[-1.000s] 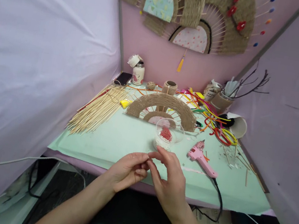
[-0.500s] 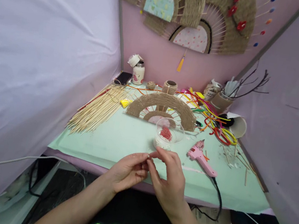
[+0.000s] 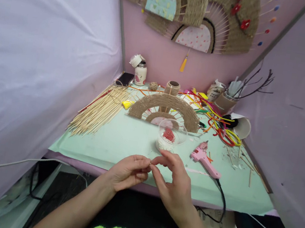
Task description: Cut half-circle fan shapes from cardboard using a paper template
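Note:
My left hand and my right hand meet at their fingertips above the table's front edge. Both hands are closed in a pinch. Between the fingertips is a tiny pale speck, too small to name. Just beyond my right hand stands a clear plastic cup with small white beads and a red clump inside. Behind the cup rests a half-round woven twine fan with thin sticks. To the right of my right hand lies a pink glue gun, its cord hanging over the edge.
Thin wooden sticks are piled at the left, below a phone and a white bottle. A twine roll stands at the back. Coloured pipe cleaners lie at the right, near a container with branches. Finished fans hang on the wall.
My joined fingertips have dropped slightly, and the fingers of my left hand have curled a little. The view has shifted slightly; the things on the table have not moved.

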Demonstrator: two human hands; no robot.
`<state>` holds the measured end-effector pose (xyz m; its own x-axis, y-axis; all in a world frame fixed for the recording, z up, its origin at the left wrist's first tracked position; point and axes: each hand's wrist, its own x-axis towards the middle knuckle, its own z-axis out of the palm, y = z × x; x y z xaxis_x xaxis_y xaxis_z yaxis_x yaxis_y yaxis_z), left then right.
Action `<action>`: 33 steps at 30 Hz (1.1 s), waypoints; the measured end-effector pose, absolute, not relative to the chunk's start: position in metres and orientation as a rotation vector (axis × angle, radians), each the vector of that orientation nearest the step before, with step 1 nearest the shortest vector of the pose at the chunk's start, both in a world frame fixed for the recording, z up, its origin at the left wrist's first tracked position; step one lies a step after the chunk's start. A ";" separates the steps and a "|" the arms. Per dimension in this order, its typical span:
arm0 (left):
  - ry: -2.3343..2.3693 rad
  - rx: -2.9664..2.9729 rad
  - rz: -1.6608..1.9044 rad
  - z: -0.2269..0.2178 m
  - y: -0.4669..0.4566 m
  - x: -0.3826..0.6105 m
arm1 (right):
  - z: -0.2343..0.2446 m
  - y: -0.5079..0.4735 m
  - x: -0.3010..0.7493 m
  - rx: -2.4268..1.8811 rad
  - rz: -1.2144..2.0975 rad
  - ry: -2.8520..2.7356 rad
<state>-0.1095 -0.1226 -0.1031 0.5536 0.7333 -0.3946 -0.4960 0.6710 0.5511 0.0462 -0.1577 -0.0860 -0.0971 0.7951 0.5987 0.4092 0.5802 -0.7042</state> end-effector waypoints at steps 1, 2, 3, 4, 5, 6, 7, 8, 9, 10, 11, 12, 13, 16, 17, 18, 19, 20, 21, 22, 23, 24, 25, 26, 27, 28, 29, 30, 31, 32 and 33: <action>0.650 0.408 0.745 -0.103 -0.122 -0.110 | -0.087 -0.158 0.046 -0.999 0.444 -1.716; 0.650 0.413 0.742 -0.104 -0.122 -0.110 | -0.087 -0.157 0.046 -0.993 0.446 -1.716; 0.649 0.418 0.739 -0.104 -0.122 -0.110 | -0.088 -0.157 0.046 -0.988 0.446 -1.716; 0.649 0.422 0.737 -0.104 -0.122 -0.109 | -0.088 -0.157 0.045 -0.983 0.444 -1.718; 0.652 0.423 0.734 -0.104 -0.122 -0.109 | -0.088 -0.157 0.045 -0.979 0.440 -1.720; 0.656 0.423 0.733 -0.103 -0.122 -0.109 | -0.088 -0.157 0.045 -0.975 0.433 -1.723; 0.660 0.422 0.733 -0.102 -0.123 -0.109 | -0.087 -0.157 0.045 -0.972 0.426 -1.727; 0.664 0.422 0.730 -0.102 -0.123 -0.108 | -0.087 -0.157 0.045 -0.969 0.417 -1.731; 0.669 0.425 0.725 -0.101 -0.123 -0.108 | -0.086 -0.157 0.045 -0.968 0.406 -1.736; 0.674 0.431 0.718 -0.101 -0.124 -0.108 | -0.085 -0.157 0.045 -0.967 0.395 -1.744; 0.678 0.442 0.710 -0.101 -0.124 -0.107 | -0.084 -0.157 0.044 -0.966 0.384 -1.751; 0.682 0.452 0.700 -0.101 -0.125 -0.107 | -0.083 -0.158 0.044 -0.962 0.371 -1.760; 0.685 0.458 0.693 -0.101 -0.125 -0.107 | -0.082 -0.158 0.044 -0.956 0.359 -1.767; 0.686 0.461 0.686 -0.102 -0.126 -0.107 | -0.082 -0.159 0.043 -0.933 0.332 -1.779; 0.687 0.458 0.686 -0.102 -0.126 -0.107 | -0.082 -0.159 0.043 -0.930 0.326 -1.779; 0.692 0.455 0.687 -0.101 -0.126 -0.107 | -0.083 -0.158 0.043 -0.929 0.322 -1.778; 0.697 0.452 0.687 -0.101 -0.126 -0.107 | -0.084 -0.158 0.044 -0.931 0.322 -1.775; 0.701 0.450 0.685 -0.101 -0.126 -0.107 | -0.085 -0.158 0.044 -0.933 0.322 -1.772; 0.703 0.446 0.682 -0.100 -0.127 -0.107 | -0.085 -0.158 0.044 -0.934 0.321 -1.770; 0.701 0.442 0.681 -0.100 -0.127 -0.107 | -0.085 -0.158 0.044 -0.936 0.319 -1.771; 0.696 0.439 0.679 -0.100 -0.127 -0.108 | -0.085 -0.158 0.044 -0.936 0.317 -1.773; 0.688 0.437 0.675 -0.100 -0.127 -0.108 | -0.084 -0.158 0.044 -0.936 0.315 -1.774; 0.676 0.436 0.672 -0.100 -0.127 -0.108 | -0.083 -0.158 0.044 -0.936 0.314 -1.778; 0.665 0.435 0.671 -0.100 -0.126 -0.108 | -0.083 -0.158 0.044 -0.935 0.312 -1.781; 0.653 0.434 0.672 -0.100 -0.126 -0.108 | -0.082 -0.159 0.044 -0.935 0.313 -1.784; 0.641 0.431 0.674 -0.101 -0.126 -0.108 | -0.082 -0.159 0.044 -0.935 0.312 -1.786; 0.630 0.424 0.677 -0.101 -0.126 -0.108 | -0.081 -0.159 0.045 -0.936 0.308 -1.787; 0.620 0.413 0.682 -0.101 -0.125 -0.108 | -0.082 -0.159 0.045 -0.938 0.303 -1.788; 0.610 0.400 0.688 -0.102 -0.125 -0.108 | -0.083 -0.158 0.045 -0.939 0.298 -1.788; 0.604 0.384 0.695 -0.102 -0.125 -0.108 | -0.084 -0.158 0.045 -0.940 0.291 -1.785; 0.599 0.367 0.703 -0.102 -0.125 -0.108 | -0.085 -0.158 0.045 -0.942 0.285 -1.782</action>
